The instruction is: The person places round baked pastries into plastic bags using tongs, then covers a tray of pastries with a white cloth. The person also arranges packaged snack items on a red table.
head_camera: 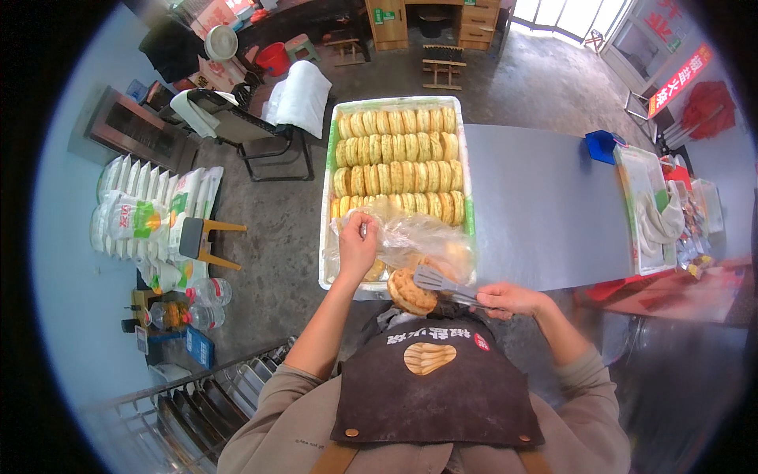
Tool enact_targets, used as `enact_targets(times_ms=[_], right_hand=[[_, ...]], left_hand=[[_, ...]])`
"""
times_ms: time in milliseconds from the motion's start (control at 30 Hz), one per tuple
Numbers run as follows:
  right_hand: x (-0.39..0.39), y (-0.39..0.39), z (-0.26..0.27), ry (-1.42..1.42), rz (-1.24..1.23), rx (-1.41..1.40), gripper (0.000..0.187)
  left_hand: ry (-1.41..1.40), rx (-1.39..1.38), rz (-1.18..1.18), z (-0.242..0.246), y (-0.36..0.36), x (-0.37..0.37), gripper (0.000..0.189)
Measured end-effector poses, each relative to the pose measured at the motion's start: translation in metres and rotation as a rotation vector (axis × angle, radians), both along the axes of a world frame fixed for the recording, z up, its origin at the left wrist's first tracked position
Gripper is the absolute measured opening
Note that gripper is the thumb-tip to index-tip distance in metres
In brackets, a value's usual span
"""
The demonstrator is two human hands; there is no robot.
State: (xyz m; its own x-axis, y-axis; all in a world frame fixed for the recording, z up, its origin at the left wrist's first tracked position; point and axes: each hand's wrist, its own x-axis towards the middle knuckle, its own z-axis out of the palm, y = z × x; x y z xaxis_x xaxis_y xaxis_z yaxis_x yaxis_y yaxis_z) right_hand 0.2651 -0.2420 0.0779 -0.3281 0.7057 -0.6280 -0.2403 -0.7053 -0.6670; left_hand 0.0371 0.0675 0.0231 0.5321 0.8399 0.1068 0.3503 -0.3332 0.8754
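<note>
My left hand (358,243) pinches the edge of crumpled clear plastic (423,234), either a bag or a sheet. It lies over the near part of a white foam tray (325,237). Metal tongs (453,287) are in my right hand (510,300), their slotted blade resting against a round, browned flatbread (408,293). This bread is tilted at the tray's near edge, in front of my apron. Farther up the tray, several rows of flatbreads (394,146) stand on edge. The plastic partly hides the nearest breads.
A grey metal tabletop (545,207) adjoins the tray's right side. Beyond it lies a white tray (636,195) with a cloth. To the left stand a folding chair (246,127), stacked flour sacks (157,207), a stool (201,240) and plastic jugs (210,302). A rack of pans (207,409) is at lower left.
</note>
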Motion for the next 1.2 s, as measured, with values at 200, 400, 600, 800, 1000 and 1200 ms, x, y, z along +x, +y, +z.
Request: enact_targets(times_ms=[200, 400, 600, 800, 1000, 1200], right_hand=[[0.002, 0.015, 0.014, 0.261, -0.017, 0.123, 0.054], [0.04, 0.051, 0.003, -0.079, -0.166, 0.17, 0.051], [0.057, 0.111, -0.069, -0.858, -0.24, 0.341, 0.055], [0.049, 0.113, -0.084, -0.974, -0.132, 0.204, 0.063], [0.026, 0.076, -0.041, -0.586, -0.112, -0.034, 0.064], [0.016, 0.054, -0.035, -0.484, -0.228, -0.02, 0.061]], left_hand=[[0.415, 0.194, -0.197, 0.007, -0.026, -0.038, 0.019], [0.621, 0.013, -0.263, 0.023, -0.06, -0.084, 0.038], [0.595, -0.013, -0.257, 0.025, -0.079, -0.091, 0.039], [0.613, -0.08, -0.254, 0.018, -0.085, -0.089, 0.04], [0.572, 0.085, -0.255, 0.017, -0.085, -0.088, 0.037], [0.281, 0.168, 0.229, 0.027, -0.077, -0.073, 0.047]])
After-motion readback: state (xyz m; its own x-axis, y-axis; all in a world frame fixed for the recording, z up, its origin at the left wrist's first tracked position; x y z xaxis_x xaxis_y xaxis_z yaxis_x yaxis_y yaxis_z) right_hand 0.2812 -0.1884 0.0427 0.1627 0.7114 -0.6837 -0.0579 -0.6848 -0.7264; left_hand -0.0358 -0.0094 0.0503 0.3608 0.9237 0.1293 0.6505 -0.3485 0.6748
